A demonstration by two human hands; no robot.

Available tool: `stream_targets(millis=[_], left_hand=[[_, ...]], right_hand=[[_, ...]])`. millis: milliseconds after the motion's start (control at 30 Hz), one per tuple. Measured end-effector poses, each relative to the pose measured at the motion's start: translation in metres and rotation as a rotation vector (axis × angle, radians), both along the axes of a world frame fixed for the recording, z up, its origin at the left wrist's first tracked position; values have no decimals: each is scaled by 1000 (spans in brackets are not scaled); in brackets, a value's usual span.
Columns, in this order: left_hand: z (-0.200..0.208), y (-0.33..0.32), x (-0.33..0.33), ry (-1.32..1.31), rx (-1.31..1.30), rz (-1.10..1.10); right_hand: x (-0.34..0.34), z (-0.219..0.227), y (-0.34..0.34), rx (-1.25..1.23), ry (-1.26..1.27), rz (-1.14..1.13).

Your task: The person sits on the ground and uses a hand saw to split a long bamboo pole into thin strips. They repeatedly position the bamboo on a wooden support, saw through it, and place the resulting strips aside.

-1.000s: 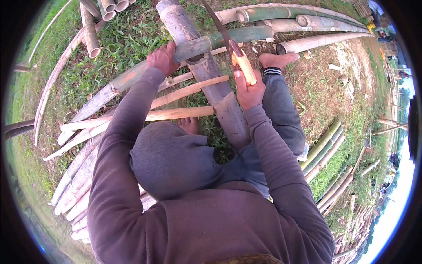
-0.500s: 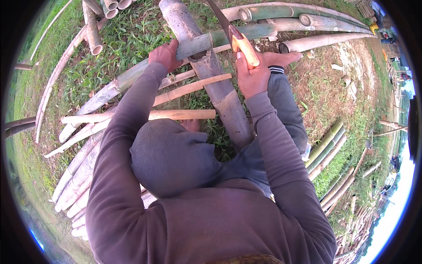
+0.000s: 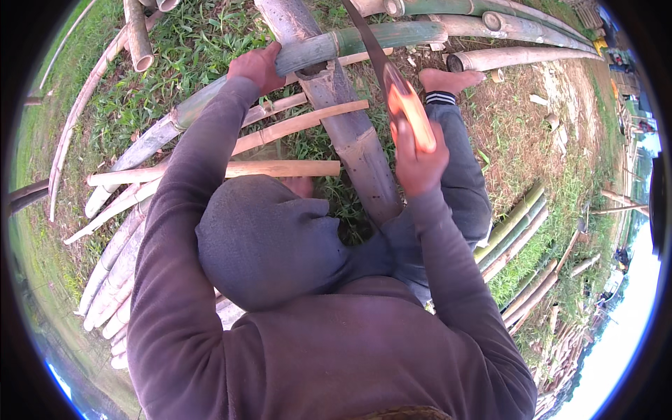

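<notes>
My left hand grips a green bamboo pole, its fingers wrapped over the near side. The pole lies across a thicker, greyish bamboo log that slants from the far side toward my legs. In my right hand is a handsaw with an orange-brown handle, slightly blurred. Its dark blade runs up and away, crossing the green pole to the right of my left hand. Whether the teeth are inside a cut cannot be made out.
Split bamboo strips lie left of the log. Whole poles spread at the far right, beside my bare foot. More poles rest in the grass at right, and a pile sits at left.
My right hand has pulled the saw back toward me and slightly right, drawing the blade across the pole. My left hand keeps its hold on the green pole.
</notes>
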State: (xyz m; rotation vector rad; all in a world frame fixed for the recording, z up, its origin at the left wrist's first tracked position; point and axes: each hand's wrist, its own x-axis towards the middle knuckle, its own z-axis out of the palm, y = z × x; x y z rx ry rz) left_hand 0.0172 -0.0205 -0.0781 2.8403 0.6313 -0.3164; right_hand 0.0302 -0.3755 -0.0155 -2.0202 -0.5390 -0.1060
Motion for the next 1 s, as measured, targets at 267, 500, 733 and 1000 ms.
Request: stream_targets(millis=[267,500,733,1000], left_hand=[[8,-4,1,56,2,12],[6,-4,-1,10,-8,15],[7,-4,-1,7,7,17],[2,-7,1,1,30,70]], right_hand=[[-42,8,-46,37,42,-12],[13,-25,7,93,162,-16],[2,-73,-31,-18,-84,-48],[31,-102,-72,-346,-403,-29]])
